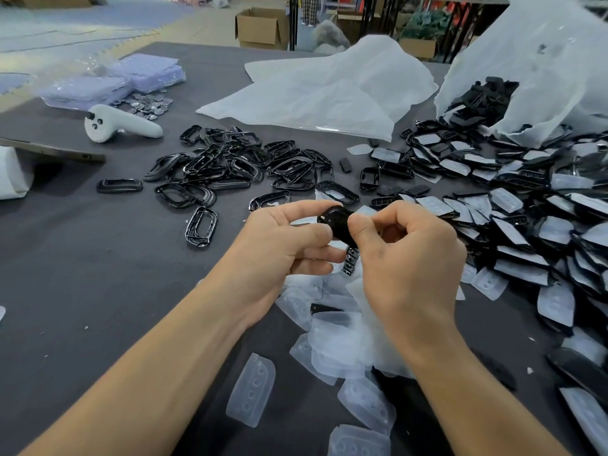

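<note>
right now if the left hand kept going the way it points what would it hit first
Probably the right hand: the left hand points at it, with only the pinched black part between them.

There is one white controller (121, 125). Behind it sit two stacks of lilac packets (112, 82) and one heap of metal discs (149, 105), too many to count. Right of the controller, black frames (230, 162) number several dozen in one heap, plus two lying singly. Farther right are two white bags, one flat bag (322, 93) and one open bag (533, 60), and dozens of padded shells (523, 258). Right of the controller and nearer the viewer, two hands, left hand (279, 248) and right hand (408, 261), hold one black shell (335, 223). Nearer still, clear pads (251, 390) overlap beyond counting.
</note>
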Demonstrator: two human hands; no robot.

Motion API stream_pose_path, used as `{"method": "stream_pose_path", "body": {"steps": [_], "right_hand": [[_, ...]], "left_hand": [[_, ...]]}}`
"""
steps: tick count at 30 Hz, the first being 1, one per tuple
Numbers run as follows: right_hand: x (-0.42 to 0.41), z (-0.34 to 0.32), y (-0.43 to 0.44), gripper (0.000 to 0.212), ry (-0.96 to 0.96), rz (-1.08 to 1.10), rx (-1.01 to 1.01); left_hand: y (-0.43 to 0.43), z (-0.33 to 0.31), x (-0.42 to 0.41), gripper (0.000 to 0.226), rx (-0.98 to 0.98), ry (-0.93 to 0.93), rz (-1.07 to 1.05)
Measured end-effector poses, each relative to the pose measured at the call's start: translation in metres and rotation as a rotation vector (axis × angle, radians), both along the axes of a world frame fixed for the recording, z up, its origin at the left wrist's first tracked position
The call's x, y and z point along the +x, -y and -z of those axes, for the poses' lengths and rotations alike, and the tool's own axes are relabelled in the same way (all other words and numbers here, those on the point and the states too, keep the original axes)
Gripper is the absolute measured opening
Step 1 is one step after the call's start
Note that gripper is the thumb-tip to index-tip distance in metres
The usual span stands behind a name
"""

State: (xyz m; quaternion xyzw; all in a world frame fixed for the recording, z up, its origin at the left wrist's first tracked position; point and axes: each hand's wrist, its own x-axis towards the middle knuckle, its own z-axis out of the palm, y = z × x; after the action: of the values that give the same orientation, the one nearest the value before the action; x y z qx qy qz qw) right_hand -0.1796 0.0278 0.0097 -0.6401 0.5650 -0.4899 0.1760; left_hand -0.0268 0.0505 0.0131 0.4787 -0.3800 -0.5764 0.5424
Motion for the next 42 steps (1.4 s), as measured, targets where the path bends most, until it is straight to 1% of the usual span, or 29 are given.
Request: {"method": "stream_pose_path", "body": {"steps": [2,5,6,8,9,11,12,14,16,17,19,21,24,26,28,31,32,34,35,38,40,42], "right_hand": [[0.001,0.000,-0.001,0.028,-0.071,0.021,-0.038],[0.000,-0.002,-0.001,0.036,-0.079,0.015,-0.074],[-0.001,-0.001,0.000,0.036,-0.060,-0.025,-0.051],[-0.001,0.001,0.001,0.024,-0.016,-0.160,0.059],[0.000,0.002,0.002,0.018,-0.017,-0.221,0.117],[0.002,0.004,0.002,0.019,-0.018,-0.281,0.175],[0.003,0.004,0.002,0.019,0.023,-0.286,0.188],[0.003,0.003,0.001,0.018,0.168,-0.280,0.195],[0.003,0.002,-0.001,0.019,0.265,-0.267,0.190],[0.003,0.002,0.000,0.020,0.267,-0.265,0.189],[0.004,0.002,0.001,0.019,0.211,-0.305,0.213],[0.005,0.003,0.000,0.016,0.106,-0.331,0.213],[0.001,0.006,0.000,0.009,-0.097,-0.257,0.122],[0.001,0.005,-0.001,0.024,-0.220,-0.264,0.118],[0.003,0.004,-0.001,0.035,-0.351,-0.348,0.122],[0.007,0.009,-0.004,0.031,-0.571,-0.492,0.089],[0.007,0.010,-0.004,0.027,-0.583,-0.503,0.083],[0.006,0.011,-0.003,0.012,-0.522,-0.466,0.045],[0.005,0.010,-0.002,0.008,-0.483,-0.435,0.024],[0.004,0.011,-0.002,0.010,-0.318,-0.384,0.063],[0.004,0.009,-0.003,0.012,-0.144,-0.355,0.142],[0.004,0.004,-0.001,0.013,0.069,-0.321,0.199]], "left_hand": [[0.000,0.001,-0.002,0.027,-0.017,0.019,-0.035],[0.000,-0.001,-0.005,0.030,-0.024,0.047,-0.102],[0.000,-0.001,-0.005,0.028,-0.019,0.056,-0.114],[0.001,-0.001,-0.004,0.018,-0.027,0.089,-0.136],[0.000,0.000,-0.004,0.018,-0.041,0.128,-0.164],[0.001,0.002,-0.006,0.024,-0.082,0.225,-0.250],[0.001,0.003,-0.009,0.025,-0.102,0.255,-0.292],[0.001,0.005,-0.014,0.025,-0.105,0.302,-0.334],[0.000,0.004,-0.017,0.012,-0.071,0.300,-0.255],[-0.001,0.003,-0.017,0.012,-0.058,0.262,-0.209],[0.000,0.003,-0.018,0.020,-0.043,0.203,-0.210],[0.003,0.002,-0.015,0.021,-0.055,0.249,-0.291],[0.011,0.000,0.001,0.025,-0.043,0.249,-0.423],[0.014,-0.001,0.016,0.026,-0.023,0.222,-0.484],[0.016,-0.001,0.026,0.028,-0.013,0.214,-0.529],[0.016,0.001,0.030,0.028,-0.024,0.214,-0.537],[0.017,0.001,0.029,0.028,-0.027,0.202,-0.532],[0.017,0.002,0.027,0.031,-0.024,0.172,-0.517],[0.017,0.003,0.026,0.032,-0.022,0.167,-0.509],[0.018,0.003,0.024,0.031,-0.009,0.182,-0.493],[0.018,0.004,0.023,0.031,-0.003,0.195,-0.479],[0.017,0.003,0.021,0.032,-0.011,0.201,-0.450]]}}
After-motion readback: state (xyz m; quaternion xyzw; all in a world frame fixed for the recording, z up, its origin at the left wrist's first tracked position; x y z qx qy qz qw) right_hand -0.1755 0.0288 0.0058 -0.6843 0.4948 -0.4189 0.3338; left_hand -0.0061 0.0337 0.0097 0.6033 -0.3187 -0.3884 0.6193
